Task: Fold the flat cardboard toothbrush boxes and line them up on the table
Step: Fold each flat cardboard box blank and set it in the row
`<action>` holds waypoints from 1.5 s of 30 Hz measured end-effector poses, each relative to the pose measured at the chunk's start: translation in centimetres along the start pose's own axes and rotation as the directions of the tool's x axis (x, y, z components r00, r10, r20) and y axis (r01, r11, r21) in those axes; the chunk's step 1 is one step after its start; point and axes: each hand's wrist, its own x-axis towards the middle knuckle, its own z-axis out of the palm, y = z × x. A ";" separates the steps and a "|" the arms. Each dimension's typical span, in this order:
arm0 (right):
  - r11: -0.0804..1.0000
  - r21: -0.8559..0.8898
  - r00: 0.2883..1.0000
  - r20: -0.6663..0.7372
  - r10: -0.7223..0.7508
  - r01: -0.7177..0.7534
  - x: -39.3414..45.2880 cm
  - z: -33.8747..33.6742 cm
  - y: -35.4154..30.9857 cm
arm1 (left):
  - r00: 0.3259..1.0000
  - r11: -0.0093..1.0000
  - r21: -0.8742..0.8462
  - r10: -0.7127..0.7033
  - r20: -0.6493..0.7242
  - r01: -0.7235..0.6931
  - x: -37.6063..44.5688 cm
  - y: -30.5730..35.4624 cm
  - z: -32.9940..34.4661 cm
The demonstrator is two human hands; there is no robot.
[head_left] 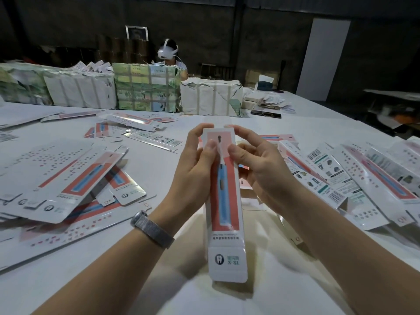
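Note:
I hold a long white toothbrush box (226,212) with a red panel and a blue brush picture, lengthwise above the table's middle. My left hand (196,162) grips its far end from the left, thumb on the printed face. My right hand (256,164) pinches the same far end from the right, fingertips at the top flap. The near flap with the tooth logo points toward me. Flat unfolded boxes (68,178) lie heaped on the left, and more toothbrush boxes (354,173) lie spread on the right.
The white table (159,164) stretches ahead. Wrapped bundles of stock (145,87) line its far edge, with a person wearing a headset (169,54) behind them. Loose flat boxes (136,123) lie scattered mid-table. A dark flat item (266,113) rests at the back right.

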 end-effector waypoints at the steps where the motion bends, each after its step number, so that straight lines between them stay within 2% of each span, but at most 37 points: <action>1: 1.000 0.007 1.000 0.018 0.008 -0.008 0.1 -0.2 0.1 | 1.000 1.000 0.004 -0.006 0.006 0.006 0.0 0.0 -0.1; 5: 1.000 0.008 0.999 0.047 0.004 -0.004 0.3 -0.5 0.4 | 0.998 0.999 0.015 -0.030 0.050 0.029 0.1 0.1 -0.4; 10: 0.994 0.061 0.995 0.028 -0.096 0.095 0.4 -0.6 0.7 | 0.992 0.998 -0.006 -0.061 0.111 0.062 0.0 0.1 -0.3; 15: 0.979 0.125 0.986 0.006 -0.164 0.162 0.5 -0.9 0.9 | 0.993 0.998 0.001 -0.067 0.097 0.068 -0.2 -0.1 0.0; 19: 0.983 0.134 0.991 0.003 -0.131 0.129 0.4 -0.7 0.6 | 0.993 0.995 0.003 -0.096 0.068 0.096 -0.2 -0.2 0.2; 23: 0.988 0.140 0.997 -0.043 -0.063 0.069 0.3 -0.4 0.0 | 0.995 0.982 0.184 -0.067 0.080 0.051 -0.3 -0.4 0.7; 25: 0.993 0.109 0.995 -0.088 -0.040 0.049 0.5 -0.6 -0.1 | 0.993 0.976 0.214 -0.056 0.101 0.034 -0.5 -0.3 0.9; 34: 0.999 -0.032 0.989 -0.139 -0.049 0.045 0.3 -0.4 -0.7 | 0.991 0.976 0.214 -0.053 0.121 0.026 -0.5 -0.1 0.6; 45: 0.997 -0.066 0.969 -0.239 -0.059 0.045 0.0 0.0 -1.3 | 0.985 0.975 0.218 -0.005 0.173 -0.033 -0.5 -0.5 0.6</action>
